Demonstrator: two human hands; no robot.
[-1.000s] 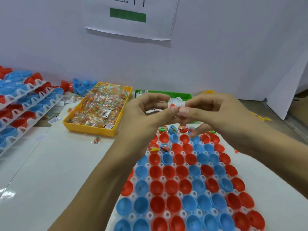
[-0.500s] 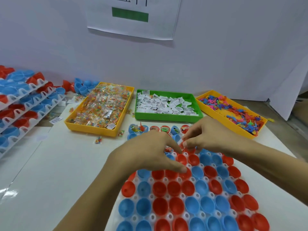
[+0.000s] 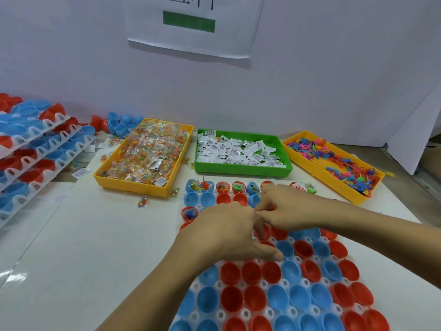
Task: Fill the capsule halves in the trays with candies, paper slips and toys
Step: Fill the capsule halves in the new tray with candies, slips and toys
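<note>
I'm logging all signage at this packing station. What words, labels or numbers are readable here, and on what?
Wall sheet: large dark characters cut off at the top edge, not readable; a green bar below them, no legible text.
Paper slips in the green tray: printed lines, too small to read.
Candy packets in the yellow tray: labels too small to read.

Wall [image 3: 71, 56]: plain white panel, matte, evenly lit with a faint bluish cast; runs across the whole rear of the view.

Paper sheet [image 3: 191, 22]: white, fixed flat to the wall at top centre; bears part of a dark printed character and a solid green rectangle; lower right corner lifts slightly.

Second white panel [image 3: 415, 132]: stands at the right, angled forward from the wall.

Counter [image 3: 95, 247]: pale cream surface, smooth, lightly glossy; a glare patch at the left edge.

Light: soft, diffuse, weak shadows.
</note>
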